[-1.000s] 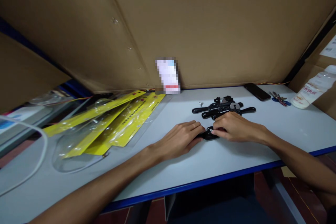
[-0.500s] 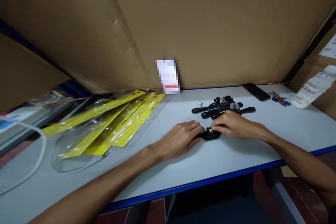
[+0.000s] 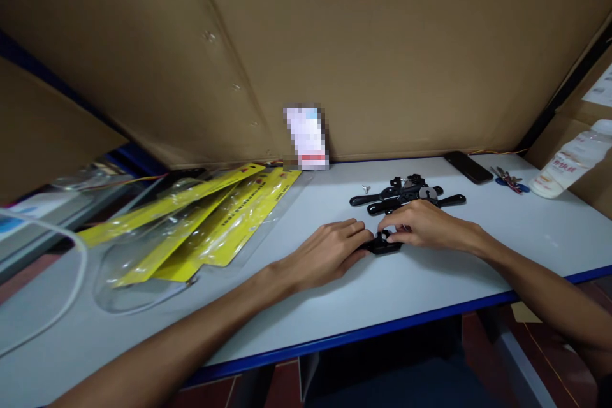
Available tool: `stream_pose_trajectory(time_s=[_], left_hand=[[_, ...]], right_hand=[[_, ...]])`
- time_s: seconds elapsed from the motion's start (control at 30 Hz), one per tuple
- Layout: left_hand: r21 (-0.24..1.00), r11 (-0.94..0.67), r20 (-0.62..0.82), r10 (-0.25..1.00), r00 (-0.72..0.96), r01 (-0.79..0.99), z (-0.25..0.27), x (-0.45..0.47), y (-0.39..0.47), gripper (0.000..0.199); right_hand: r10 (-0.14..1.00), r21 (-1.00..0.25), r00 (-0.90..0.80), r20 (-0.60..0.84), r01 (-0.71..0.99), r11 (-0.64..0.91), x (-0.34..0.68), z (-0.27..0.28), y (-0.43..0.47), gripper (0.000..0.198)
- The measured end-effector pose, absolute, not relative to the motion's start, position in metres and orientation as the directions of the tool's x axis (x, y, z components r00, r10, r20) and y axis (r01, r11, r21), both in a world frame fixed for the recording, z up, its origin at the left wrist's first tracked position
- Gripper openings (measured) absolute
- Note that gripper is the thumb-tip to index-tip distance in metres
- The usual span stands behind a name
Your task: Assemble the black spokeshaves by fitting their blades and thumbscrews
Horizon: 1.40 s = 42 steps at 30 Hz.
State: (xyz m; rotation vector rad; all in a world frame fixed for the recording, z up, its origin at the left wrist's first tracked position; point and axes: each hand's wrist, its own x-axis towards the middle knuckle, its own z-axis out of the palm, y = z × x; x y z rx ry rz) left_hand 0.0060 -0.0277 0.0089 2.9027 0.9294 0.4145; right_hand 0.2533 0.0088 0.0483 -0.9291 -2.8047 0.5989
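Left hand (image 3: pixel 335 245), grip holding a black tool (image 3: pixel 386 249), between the tabletop's (image 3: pixel 373 306) front and back edges, right hand (image 3: pixel 418 223), grip narrow at its silver part (image 3: pixel 384 237), contact unclear, more black tools (image 3: pixel 380 207) toward the back edge

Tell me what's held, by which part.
The left hand holds a black tool by its left end; the right hand is at the tool's small metal part, its hold unclear.
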Motion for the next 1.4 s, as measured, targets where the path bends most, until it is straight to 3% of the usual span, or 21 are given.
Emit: stream_pose_trajectory(time_s=[0.6,0.77,0.93,1.0,1.27,1.4], left_hand=[[0.164,-0.805,0.22,0.593,0.775,0.57,0.008,0.004,-0.027,0.022],[0.185,-0.805,0.226,0.593,0.773,0.563,0.007,0.002,-0.026,0.02],[0.232,-0.795,0.245,0.605,0.758,0.56,0.005,0.001,-0.025,0.018],[0.229,-0.788,0.218,0.614,0.758,0.572,0.004,0.001,-0.026,0.018],[0.11,-0.799,0.2,0.601,0.774,0.592,0.0,0.002,-0.027,0.015],[0.141,-0.79,0.277,0.61,0.742,0.597,0.001,0.001,-0.026,0.011]], right_hand=[[0.561,-0.418,-0.827,0.049,0.493,0.763,0.254,0.036,0.015,0.018],[0.609,-0.347,-0.789,-0.087,0.597,0.724,0.259,0.05,0.011,0.029],[0.636,-0.268,-0.729,-0.251,0.684,0.678,0.266,0.066,0.005,0.01],[0.64,-0.27,-0.719,-0.27,0.695,0.666,0.268,0.067,0.004,0.012],[0.522,-0.302,-0.812,-0.263,0.583,0.755,0.268,0.061,0.002,0.012],[0.586,-0.212,-0.791,-0.177,0.612,0.762,0.266,0.062,-0.001,0.004]])
